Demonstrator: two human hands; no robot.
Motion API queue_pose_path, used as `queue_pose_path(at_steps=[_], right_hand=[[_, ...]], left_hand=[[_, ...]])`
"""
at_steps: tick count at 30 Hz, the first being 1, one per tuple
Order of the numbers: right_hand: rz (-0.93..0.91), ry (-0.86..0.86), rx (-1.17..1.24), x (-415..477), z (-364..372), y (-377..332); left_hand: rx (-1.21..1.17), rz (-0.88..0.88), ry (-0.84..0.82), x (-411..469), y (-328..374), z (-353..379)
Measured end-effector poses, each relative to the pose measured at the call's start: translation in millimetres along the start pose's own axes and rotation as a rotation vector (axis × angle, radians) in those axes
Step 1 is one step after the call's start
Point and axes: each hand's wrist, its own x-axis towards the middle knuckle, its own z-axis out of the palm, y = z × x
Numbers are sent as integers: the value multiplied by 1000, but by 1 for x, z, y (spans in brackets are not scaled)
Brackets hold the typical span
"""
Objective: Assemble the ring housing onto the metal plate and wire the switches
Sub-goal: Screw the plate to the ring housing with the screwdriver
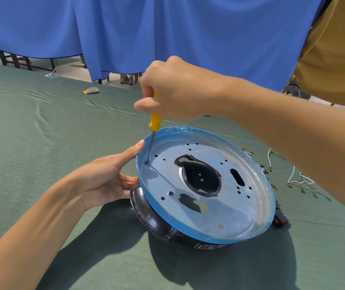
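Note:
A round metal plate with a blue-film rim, several holes and a dark centre cut-out lies tilted on the black ring housing, which shows beneath its left and front edge. My right hand grips a yellow-handled screwdriver held upright; its tip sits on a screw at the plate's left side. Against the plate's left rim and the housing rests my left hand, fingers straight. A black and red switch peeks out beyond the plate's right edge.
Green cloth covers the table. White wires with brass terminals lie scattered right of the plate. A small yellow and grey piece lies far back. A blue curtain hangs behind; a person in tan clothing stands at the right.

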Motion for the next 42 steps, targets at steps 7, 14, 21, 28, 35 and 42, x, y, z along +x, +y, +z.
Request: queue_pose_path(at_steps=[7,14,21,28,35,42], right_hand=[[-4,-185,-8,-11,-13,3],[50,-232,27,-10,-14,3],[-12,-79,-53,-4,4,5],[-71,-33,73,-7,-9,2],[-17,-160,-23,-4,-7,-1],[31,-133,-23,-7,-5,-7]], left_hand=[[18,3,3,0,0,0],[24,-2,14,0,-1,-1],[4,8,4,0,-1,-1],[6,6,19,0,-1,1],[17,4,18,-1,-1,1],[20,2,12,0,-1,-1]])
